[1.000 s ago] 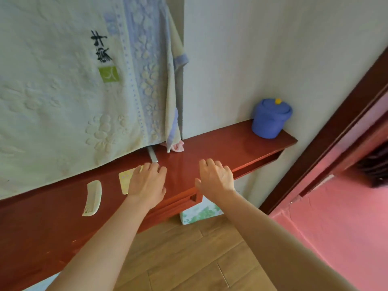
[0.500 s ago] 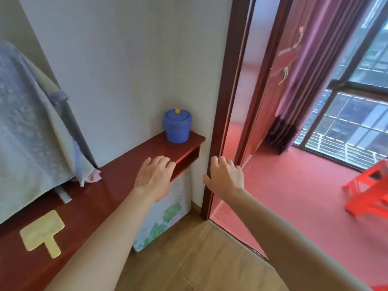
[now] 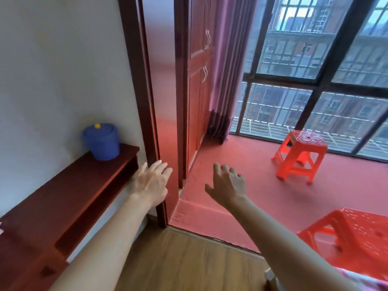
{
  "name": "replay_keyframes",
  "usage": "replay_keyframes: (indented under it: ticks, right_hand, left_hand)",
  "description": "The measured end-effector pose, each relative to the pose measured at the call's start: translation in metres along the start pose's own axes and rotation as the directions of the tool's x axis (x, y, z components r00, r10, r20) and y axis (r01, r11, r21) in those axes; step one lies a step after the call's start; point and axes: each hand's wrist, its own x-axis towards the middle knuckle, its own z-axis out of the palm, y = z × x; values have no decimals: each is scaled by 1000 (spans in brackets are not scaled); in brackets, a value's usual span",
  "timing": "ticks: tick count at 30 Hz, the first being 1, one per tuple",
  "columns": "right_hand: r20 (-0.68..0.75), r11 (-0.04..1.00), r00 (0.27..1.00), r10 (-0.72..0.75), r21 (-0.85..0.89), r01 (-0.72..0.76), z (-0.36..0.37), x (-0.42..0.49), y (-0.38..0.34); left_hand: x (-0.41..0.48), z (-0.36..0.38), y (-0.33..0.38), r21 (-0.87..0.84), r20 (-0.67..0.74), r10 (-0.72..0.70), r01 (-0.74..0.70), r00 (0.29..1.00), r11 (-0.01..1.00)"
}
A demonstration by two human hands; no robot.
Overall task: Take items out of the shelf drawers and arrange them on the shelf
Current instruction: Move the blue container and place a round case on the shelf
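A dark red wall shelf [image 3: 63,198] runs along the white wall at the lower left, with an open slot under its right end. A blue lidded pot [image 3: 102,141] with a yellow knob stands on the shelf's right end. My left hand [image 3: 152,182] hovers empty just past the shelf's right end, in front of the door frame, fingers spread. My right hand [image 3: 227,185] is held out over the doorway, fingers apart, holding nothing. The comb and the yellow item are out of view.
A dark red door frame [image 3: 147,101] stands right of the shelf. Beyond it lie a pink floor, a red wardrobe [image 3: 199,80], purple curtains and a barred window. Two red plastic stools [image 3: 302,156] [image 3: 352,240] stand on the pink floor. Wooden floor lies below me.
The view has swung far to the right, from the shelf's middle to the doorway. Both hands moved off the shelf and drawer and now hover by the door frame. Towel, comb and yellow item left view.
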Motion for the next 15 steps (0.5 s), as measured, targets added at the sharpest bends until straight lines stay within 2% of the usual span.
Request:
replay_keyframes:
  ticks: [8, 15]
  right_hand:
    - [0, 1000, 1000, 28, -8, -28, 5, 25, -12]
    - [-24, 1000, 1000, -7, -21, 7, 5, 59, -42]
  left_hand:
    - [24, 2, -24, 60, 17, 31, -32, 999, 998]
    - [45, -4, -56, 81, -6, 1, -1, 1000, 997]
